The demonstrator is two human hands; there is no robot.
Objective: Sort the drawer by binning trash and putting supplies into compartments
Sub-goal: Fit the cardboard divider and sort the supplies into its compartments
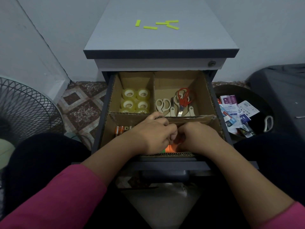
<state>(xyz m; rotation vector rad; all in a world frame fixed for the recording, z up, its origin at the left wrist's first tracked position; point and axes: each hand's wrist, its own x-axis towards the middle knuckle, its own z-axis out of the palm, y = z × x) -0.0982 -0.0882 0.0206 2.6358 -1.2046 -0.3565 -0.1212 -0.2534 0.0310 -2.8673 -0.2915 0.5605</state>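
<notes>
While both work low: hands [176, 138] curl together over orange pads [171, 148] at drawer [105, 103] front edge.
Grip: cannot tell.
Nearer: neither.

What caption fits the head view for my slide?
Both hands, left hand and right hand, work in the drawer's front compartment, behind tape rolls and scissors; trash fills the bin.

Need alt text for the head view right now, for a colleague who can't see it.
Both hands, left hand and right hand, meet over orange and green items in the front compartment of an open cardboard-divided drawer. Behind sit tape rolls and scissors; batteries lie front left, a trash bin on the right.
</notes>
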